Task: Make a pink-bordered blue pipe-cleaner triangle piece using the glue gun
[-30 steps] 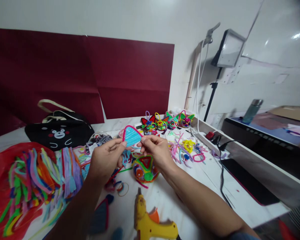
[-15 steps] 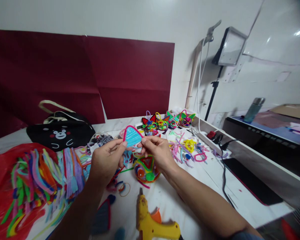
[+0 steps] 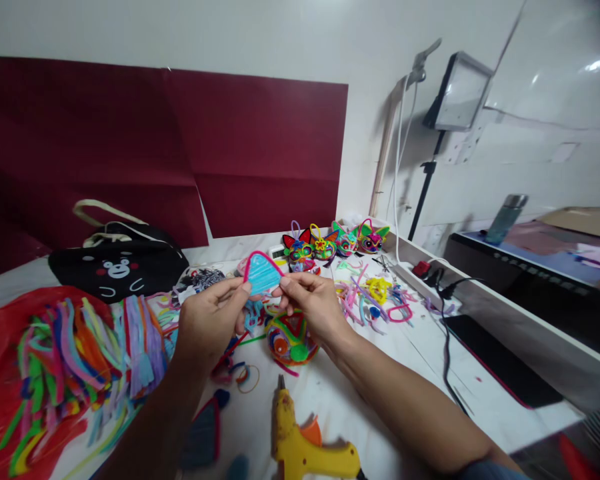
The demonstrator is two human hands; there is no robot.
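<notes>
A blue triangular piece with a pink fuzzy edge point(image 3: 264, 273) is held up between both hands. My left hand point(image 3: 213, 313) pinches its lower left corner. At the lower right corner, my right hand point(image 3: 313, 303) grips it between thumb and fingers. Just below them on the table sits a colourful round animal head point(image 3: 291, 340) with an orange eye and a green nose, partly hidden by my right hand. A yellow glue gun point(image 3: 313, 450) lies nearer, its nozzle pointing away. Another blue piece with a pink edge point(image 3: 203, 433) lies beside my left forearm.
Bundles of fuzzy stems point(image 3: 73, 353) lie on red plastic at the left, before a black bag point(image 3: 117, 267). Several finished heads point(image 3: 347, 241) stand at the back. Loose stems point(image 3: 377, 293), a power strip point(image 3: 430, 283) and a black phone-like slab point(image 3: 503, 360) are at the right.
Both hands and the blue piece have shifted very slightly left in the view, along with the whole scene. The grip looks the same.
</notes>
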